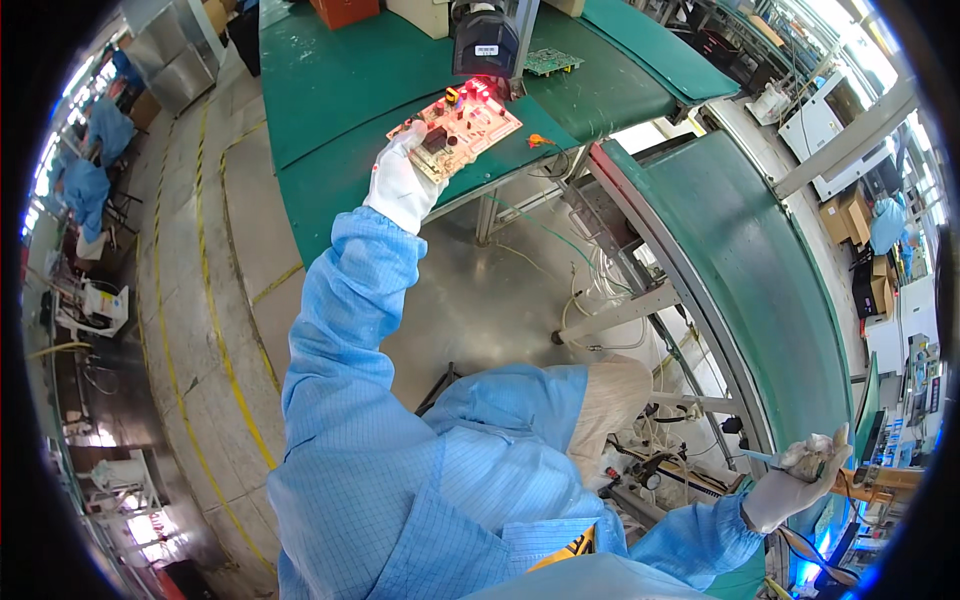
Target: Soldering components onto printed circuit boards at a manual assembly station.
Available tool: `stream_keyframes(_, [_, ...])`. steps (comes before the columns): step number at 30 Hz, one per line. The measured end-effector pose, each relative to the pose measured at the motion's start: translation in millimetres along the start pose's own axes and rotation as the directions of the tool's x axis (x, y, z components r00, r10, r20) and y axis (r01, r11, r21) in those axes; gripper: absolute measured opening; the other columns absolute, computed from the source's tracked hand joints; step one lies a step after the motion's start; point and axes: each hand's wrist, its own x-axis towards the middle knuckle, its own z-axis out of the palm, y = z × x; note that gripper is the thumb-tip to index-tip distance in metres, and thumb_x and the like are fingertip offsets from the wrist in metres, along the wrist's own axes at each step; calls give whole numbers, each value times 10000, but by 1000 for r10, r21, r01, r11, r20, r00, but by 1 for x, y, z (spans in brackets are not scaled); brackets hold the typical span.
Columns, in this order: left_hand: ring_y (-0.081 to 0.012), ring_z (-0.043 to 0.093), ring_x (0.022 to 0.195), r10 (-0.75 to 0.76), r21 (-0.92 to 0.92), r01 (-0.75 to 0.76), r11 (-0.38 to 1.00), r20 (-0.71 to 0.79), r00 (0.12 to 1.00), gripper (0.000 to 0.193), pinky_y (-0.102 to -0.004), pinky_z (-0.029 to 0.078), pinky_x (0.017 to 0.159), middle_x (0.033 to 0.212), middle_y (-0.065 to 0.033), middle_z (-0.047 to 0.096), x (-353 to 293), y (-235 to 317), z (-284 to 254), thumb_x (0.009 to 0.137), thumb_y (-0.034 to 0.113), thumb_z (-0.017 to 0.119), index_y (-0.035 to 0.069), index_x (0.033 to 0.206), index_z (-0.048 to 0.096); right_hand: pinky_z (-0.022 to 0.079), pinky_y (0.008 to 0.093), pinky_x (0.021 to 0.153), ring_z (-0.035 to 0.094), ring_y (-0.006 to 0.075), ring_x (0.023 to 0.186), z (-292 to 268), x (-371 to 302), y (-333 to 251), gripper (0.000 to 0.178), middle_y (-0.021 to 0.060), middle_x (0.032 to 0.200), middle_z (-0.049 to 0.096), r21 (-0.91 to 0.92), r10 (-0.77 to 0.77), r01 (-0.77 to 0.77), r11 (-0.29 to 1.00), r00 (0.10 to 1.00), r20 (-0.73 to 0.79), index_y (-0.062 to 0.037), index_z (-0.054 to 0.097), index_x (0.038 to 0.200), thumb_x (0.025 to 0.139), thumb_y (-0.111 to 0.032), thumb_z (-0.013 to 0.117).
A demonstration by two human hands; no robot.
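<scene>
My left hand (402, 185), in a white glove, grips a circuit board (457, 130) by its near left edge. The board is tilted above the edge of a green-topped table (345, 140), and dark components stand on its face. Red light from a black scanner (486, 42) falls on its far right part. My right hand (795, 490), also gloved and stained grey at the fingers, is far off at the lower right beside a green conveyor belt (750, 270). A thin pale tool (760, 457) juts leftward from its curled fingers; its kind is unclear.
Another green circuit board (552, 62) lies behind the scanner post. A small orange item (540, 141) rests near the table's corner. Metal legs and loose cables (600, 275) fill the gap between table and belt. Cardboard boxes (848, 215) stand at right.
</scene>
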Motion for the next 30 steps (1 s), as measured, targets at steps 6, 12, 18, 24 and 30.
stream_keyframes(6, [-292, 622, 1061, 45, 9, -45, 999, -54, 998, 280, -455, 513, 926, 1179, -141, 622, 1, 2, 9, 933, 143, 549, 8, 1177, 535, 431, 116, 462, 505, 39, 723, 3, -3, 1, 467, 7, 839, 493, 33, 19, -17, 999, 999, -40, 3, 509, 1264, 982, -369, 499])
stream_keyframes(12, [-300, 617, 1071, -22, -8, 22, 1000, -17, 1000, 286, -464, 513, 927, 1188, -144, 617, 10, 0, -1, 933, 136, 548, 8, 1188, 528, 432, 120, 519, 509, 50, 784, -16, 2, 4, 465, 10, 901, 488, 14, 10, -11, 1000, 1000, 14, -6, 513, 1278, 977, -360, 515])
stream_keyframes(18, [-339, 611, 1073, -46, 8, 45, 999, 57, 997, 287, -504, 516, 927, 1199, -161, 601, -16, -14, 19, 927, 98, 521, 5, 1198, 512, 404, 123, 519, 485, 43, 766, -9, -3, 8, 420, 16, 924, 483, -205, -153, 150, 967, 988, 0, -4, 517, 1282, 1003, -312, 457])
stream_keyframes(24, [-343, 629, 1051, -513, 143, 494, 858, 170, 842, 347, -457, 541, 922, 1159, -211, 608, -68, -99, 58, 853, 23, 530, -78, 1184, 506, 396, 164, 469, 491, 52, 628, 21, -8, -2, 339, 4, 814, 534, -139, -101, 101, 985, 995, 6, -40, 587, 1206, 988, -257, 443])
stream_keyframes(30, [-269, 663, 988, -768, 279, 727, 628, 376, 519, 358, -381, 543, 900, 1087, -177, 656, -145, -170, 114, 808, 0, 576, -57, 1161, 574, 439, 220, 481, 518, 102, 547, 50, -4, -4, 355, 32, 721, 566, 46, 28, -34, 998, 990, 140, 2, 599, 1099, 946, -311, 530])
